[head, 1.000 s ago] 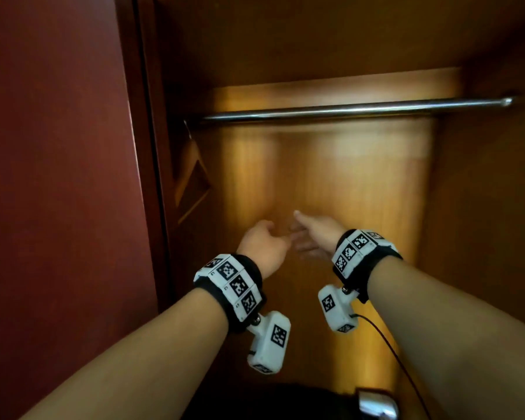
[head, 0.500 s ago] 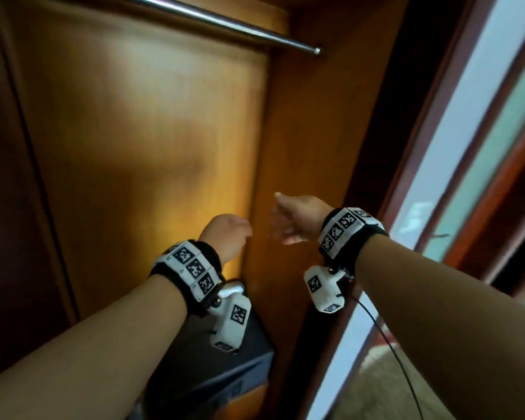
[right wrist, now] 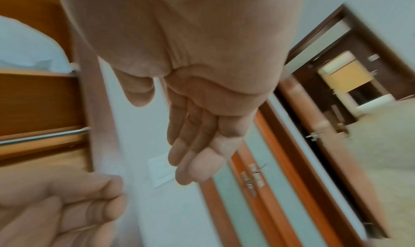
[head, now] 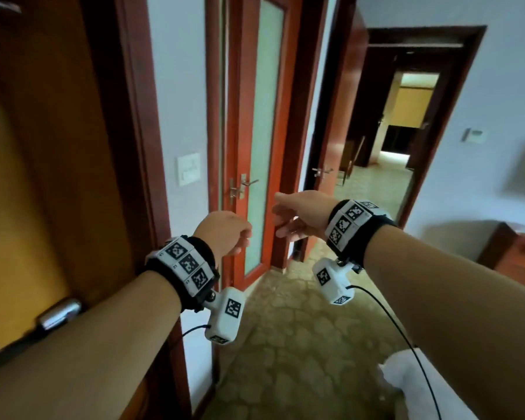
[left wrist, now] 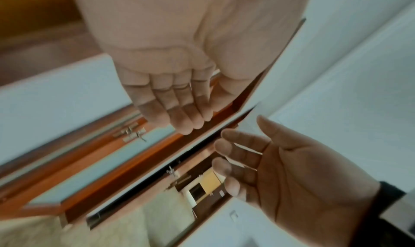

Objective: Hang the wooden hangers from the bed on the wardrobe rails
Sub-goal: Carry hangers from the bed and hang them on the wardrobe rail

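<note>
Seen from the head camera, the left hand [head: 223, 230] is raised at 9 o'clock beside the wardrobe [head: 58, 165], fingers loosely curled on nothing. The right hand [head: 300, 215] floats just beside it, toward 12 o'clock, fingers relaxed and slightly spread, palm bare. A short piece of steel wardrobe rail [right wrist: 44, 136] shows at 9 o'clock in the right wrist view. No wooden hangers appear; white bedding [head: 406, 386] lies at 5 o'clock.
</note>
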{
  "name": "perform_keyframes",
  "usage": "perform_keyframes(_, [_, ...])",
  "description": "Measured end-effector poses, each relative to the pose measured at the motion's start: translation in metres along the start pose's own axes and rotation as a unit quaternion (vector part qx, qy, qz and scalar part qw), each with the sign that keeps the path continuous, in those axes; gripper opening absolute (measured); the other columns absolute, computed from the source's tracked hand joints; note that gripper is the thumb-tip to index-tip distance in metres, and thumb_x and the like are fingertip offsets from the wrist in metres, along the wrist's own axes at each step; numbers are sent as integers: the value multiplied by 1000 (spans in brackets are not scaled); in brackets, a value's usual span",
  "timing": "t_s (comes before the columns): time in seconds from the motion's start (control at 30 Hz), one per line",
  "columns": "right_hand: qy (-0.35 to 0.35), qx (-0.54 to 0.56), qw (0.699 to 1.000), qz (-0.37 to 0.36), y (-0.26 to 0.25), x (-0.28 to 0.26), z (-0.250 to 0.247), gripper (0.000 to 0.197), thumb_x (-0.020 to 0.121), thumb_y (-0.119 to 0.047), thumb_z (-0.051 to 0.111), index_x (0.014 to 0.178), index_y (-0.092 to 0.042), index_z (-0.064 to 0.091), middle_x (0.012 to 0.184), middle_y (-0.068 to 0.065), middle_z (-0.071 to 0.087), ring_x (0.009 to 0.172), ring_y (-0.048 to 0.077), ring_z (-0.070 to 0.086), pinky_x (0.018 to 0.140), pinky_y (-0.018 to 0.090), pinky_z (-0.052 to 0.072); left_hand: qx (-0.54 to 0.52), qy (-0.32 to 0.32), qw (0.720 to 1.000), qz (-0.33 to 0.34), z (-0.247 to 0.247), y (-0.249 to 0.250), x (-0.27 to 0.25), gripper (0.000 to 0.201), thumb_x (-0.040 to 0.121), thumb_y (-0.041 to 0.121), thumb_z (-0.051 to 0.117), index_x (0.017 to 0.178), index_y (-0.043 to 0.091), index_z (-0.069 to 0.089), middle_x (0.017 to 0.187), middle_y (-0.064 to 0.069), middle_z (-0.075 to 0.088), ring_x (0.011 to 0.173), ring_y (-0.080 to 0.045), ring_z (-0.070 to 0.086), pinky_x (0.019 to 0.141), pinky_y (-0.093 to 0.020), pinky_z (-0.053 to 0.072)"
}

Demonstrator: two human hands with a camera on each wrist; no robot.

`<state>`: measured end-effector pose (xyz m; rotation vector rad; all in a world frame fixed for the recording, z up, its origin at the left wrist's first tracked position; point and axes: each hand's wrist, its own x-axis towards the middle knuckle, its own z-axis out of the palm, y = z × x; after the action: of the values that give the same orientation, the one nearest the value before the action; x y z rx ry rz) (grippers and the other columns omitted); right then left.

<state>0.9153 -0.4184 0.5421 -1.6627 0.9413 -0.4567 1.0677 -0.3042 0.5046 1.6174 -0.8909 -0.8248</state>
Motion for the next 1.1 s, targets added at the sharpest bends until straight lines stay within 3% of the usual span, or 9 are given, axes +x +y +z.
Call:
perform_keyframes(0.1, [79,30,995,58,67,-54,-97,38,101,-39,50,109,-3,60,94,13,65,76,29,63,51,26,50,14,-61,998,-4,102,5,-14,8,89,7,62,82,5,65,76,-11,68,65,-22,63,56,-30,47])
perform_keyframes(0.3, [253,93,950,158,218,-193,-270,37,99,-41,50,104,-6,62,87,9,69,72,28,65,62,33,52,35,-197,980,-5,323,6,-67,10,93,9,59,85,8,64,74,-7,68,65,-23,64,55,-27,44])
perform_keyframes(0.43, [341,129,905,220,304,-295,-342,34,98,-41,52,99,-8,62,84,7,69,68,26,65,64,34,52,86,-303,949,3,444,-7,-113,15,91,12,60,80,6,68,78,-13,69,70,-26,66,64,-33,51])
perform_keyframes(0.5, [379,154,876,254,342,-343,-362,33,98,-40,52,98,-9,62,84,7,69,68,26,65,65,35,53,104,-354,929,2,492,-16,-137,14,91,10,58,79,5,64,76,-15,64,68,-26,62,59,-31,48])
perform_keyframes(0.6, [448,196,820,299,396,-419,-373,30,98,-38,54,93,-10,61,77,6,67,60,24,62,59,32,52,128,-423,897,-9,557,-32,-176,16,96,9,53,81,8,58,71,-11,57,56,-21,54,53,-23,42])
perform_keyframes(0.7, [520,212,755,338,438,-493,-367,27,95,-38,60,91,-11,61,70,5,66,55,23,60,56,31,55,148,-475,867,-21,613,-55,-206,24,93,10,51,70,11,56,66,-8,56,50,-18,53,53,-25,43])
perform_keyframes(0.87, [595,204,655,418,477,-606,-331,9,96,-23,56,92,-18,62,81,8,68,54,21,60,45,26,52,162,-568,806,-35,676,-87,-256,25,94,12,51,70,7,58,66,-11,57,54,-22,54,54,-27,44])
perform_keyframes(1.0, [645,244,567,451,492,-657,-299,25,96,-25,57,78,-9,62,69,8,65,53,22,57,51,27,50,161,-614,770,-69,705,-116,-284,26,97,17,53,72,9,57,67,-9,59,55,-21,55,54,-27,43])
perform_keyframes(1.1, [652,271,538,460,513,-679,-278,22,95,-29,57,81,-12,62,67,6,65,55,21,61,59,30,53,184,-626,752,-88,721,-141,-301,21,99,18,53,81,10,59,71,-7,62,55,-20,57,51,-24,45])
